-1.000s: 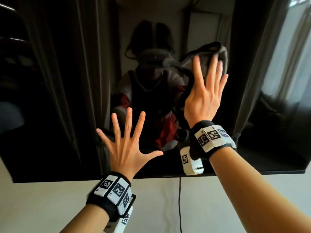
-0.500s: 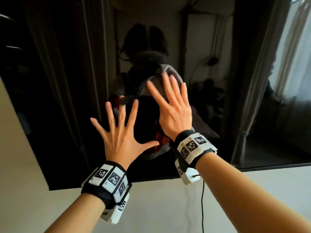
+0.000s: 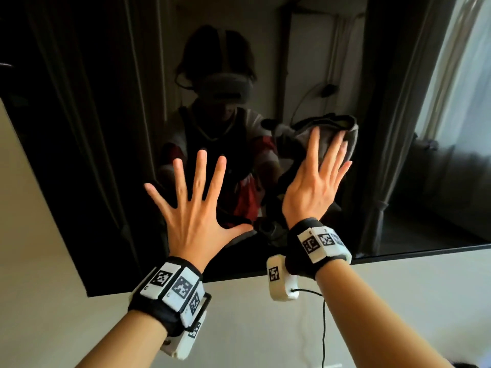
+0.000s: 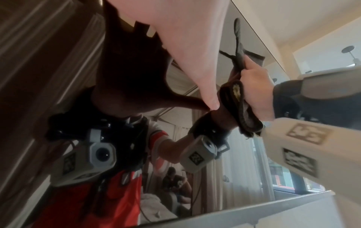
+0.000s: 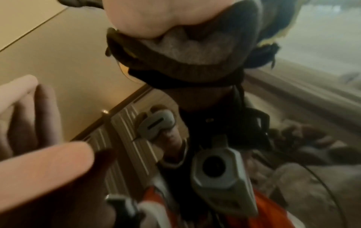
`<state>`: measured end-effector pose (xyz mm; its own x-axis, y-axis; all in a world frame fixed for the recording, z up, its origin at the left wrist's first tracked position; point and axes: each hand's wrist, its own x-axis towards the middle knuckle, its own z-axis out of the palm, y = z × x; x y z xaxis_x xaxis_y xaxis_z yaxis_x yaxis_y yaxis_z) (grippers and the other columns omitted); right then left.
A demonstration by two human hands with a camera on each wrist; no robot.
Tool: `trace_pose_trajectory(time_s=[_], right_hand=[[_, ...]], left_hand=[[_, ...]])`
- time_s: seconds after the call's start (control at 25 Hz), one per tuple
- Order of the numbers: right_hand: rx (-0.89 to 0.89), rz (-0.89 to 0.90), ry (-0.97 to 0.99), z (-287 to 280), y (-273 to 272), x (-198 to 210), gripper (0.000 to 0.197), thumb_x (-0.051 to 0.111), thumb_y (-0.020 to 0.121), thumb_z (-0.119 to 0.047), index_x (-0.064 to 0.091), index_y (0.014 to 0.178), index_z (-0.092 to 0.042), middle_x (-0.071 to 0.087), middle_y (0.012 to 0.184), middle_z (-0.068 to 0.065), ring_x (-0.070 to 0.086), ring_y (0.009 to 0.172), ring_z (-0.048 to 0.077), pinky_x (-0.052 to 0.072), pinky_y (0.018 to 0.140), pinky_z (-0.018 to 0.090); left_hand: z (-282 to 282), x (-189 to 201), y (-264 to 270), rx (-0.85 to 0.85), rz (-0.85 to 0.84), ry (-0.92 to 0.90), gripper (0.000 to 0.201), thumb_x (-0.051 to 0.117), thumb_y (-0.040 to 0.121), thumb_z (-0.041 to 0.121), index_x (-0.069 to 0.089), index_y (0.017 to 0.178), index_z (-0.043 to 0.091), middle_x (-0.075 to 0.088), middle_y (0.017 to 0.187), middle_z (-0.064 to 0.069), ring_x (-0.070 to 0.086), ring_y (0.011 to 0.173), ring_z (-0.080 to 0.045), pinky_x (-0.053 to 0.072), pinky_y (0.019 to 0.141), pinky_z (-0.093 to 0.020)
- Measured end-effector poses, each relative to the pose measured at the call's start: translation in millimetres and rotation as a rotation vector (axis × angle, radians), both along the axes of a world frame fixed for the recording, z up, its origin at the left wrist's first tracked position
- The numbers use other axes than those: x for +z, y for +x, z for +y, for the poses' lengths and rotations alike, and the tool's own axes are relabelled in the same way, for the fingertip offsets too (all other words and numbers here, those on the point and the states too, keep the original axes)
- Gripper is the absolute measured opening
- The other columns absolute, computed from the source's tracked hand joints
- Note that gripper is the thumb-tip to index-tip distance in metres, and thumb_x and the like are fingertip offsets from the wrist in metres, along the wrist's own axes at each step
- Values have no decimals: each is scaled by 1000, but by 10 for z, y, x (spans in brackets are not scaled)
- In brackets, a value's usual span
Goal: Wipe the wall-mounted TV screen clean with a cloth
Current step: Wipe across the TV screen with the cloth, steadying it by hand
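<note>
1. You are pressing the cloth [image 3: 316,139] flat against the TV screen [image 3: 79,128] with your right hand [image 3: 316,187]; fingers are straight and close together, nothing curled round the cloth, the palm is pinning it to the glass.
2. Your left hand [image 3: 196,208] is splaying flat on the screen, 5 fingers spread, holding nothing, just bracing beside and lower-left of the right hand.
3. The cloth is sitting under and beyond the right fingertips, bunching up and to the right of them, in the middle-right lower part of the screen. The right hand is the only 1 on it.
4. The screen's long axis is running left to right, so unwiped glass is lying mostly off to the right and above; the next stroke probably goes along that axis.
5. Against 0.5 s ago: the right hand and cloth are sitting further right and slightly higher, no longer crowding the left hand. The left hand is staying planted in about the same spot.
6. The wrist views are showing the cloth folded under the right palm [image 5: 148,20].
</note>
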<state>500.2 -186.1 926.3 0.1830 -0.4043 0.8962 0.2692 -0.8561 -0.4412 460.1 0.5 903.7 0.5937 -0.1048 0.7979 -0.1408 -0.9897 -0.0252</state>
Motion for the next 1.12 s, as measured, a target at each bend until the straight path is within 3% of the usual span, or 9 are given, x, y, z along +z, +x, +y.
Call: trace_pose_trajectory(time_s=[0.12,0.24,0.4,0.6,0.72,0.8,0.96,1.0,1.12], right_hand=[[16,26,-149,35,-9,-249,71,42,89,4,25,151,-26,18,159,16,8,149,29,-1,122,41],[-6,35,24,90,-5,-334,67,43,91,1,27,151,-24,18,158,19,10,148,32,0,122,43],[35,48,-350,280,-65,-703,68,43,86,-1,30,148,-24,28,153,21,11,147,29,4,121,47],[-4,60,90,351,-27,-592,59,38,95,-8,26,151,-23,18,158,19,11,148,33,0,122,45],[78,100,-285,613,-117,-1094,55,42,95,-18,28,148,-25,24,155,16,15,146,31,-1,122,43],[57,82,-392,428,-61,-1068,54,45,94,-19,32,146,-24,31,152,18,21,143,32,2,121,43],[-14,70,168,375,8,-686,53,33,99,-23,24,152,-19,19,158,19,12,147,31,-3,121,40],[2,82,130,497,-20,-749,53,33,100,-26,24,152,-20,19,158,20,12,147,32,-3,121,41],[60,78,-354,630,-69,-1126,49,38,99,-26,31,148,-23,32,152,20,20,144,32,3,121,45]], left_hand=[[327,-150,-57,51,9,-23,137,60,54,89,1,161,27,-11,168,-6,-11,150,-45,-1,101,-86],[600,-236,-76,75,38,-26,136,55,53,90,-2,160,31,-11,168,-6,-11,149,-49,1,100,-87],[682,-307,-38,63,39,-29,136,56,53,90,-3,160,31,-12,168,-6,-14,149,-48,2,100,-87],[696,-332,-11,58,1,-15,134,56,57,91,-2,160,28,-14,167,-6,-11,149,-51,1,101,-87],[692,-345,-1,49,-13,-21,134,58,57,90,-4,160,29,-10,167,-9,-7,148,-53,1,101,-87],[692,-351,6,49,-24,-21,135,60,57,89,-2,160,28,-6,168,-11,-6,147,-54,1,100,-86],[693,-340,5,59,-5,-17,136,60,57,91,-1,160,28,-4,167,-12,-4,147,-56,1,100,-86],[688,-334,-1,59,-1,-14,136,59,57,92,-1,161,28,-4,167,-12,-4,147,-56,0,100,-86],[699,-325,-23,47,1,-17,134,58,58,91,2,161,27,-3,168,-12,-4,147,-56,0,101,-86]])
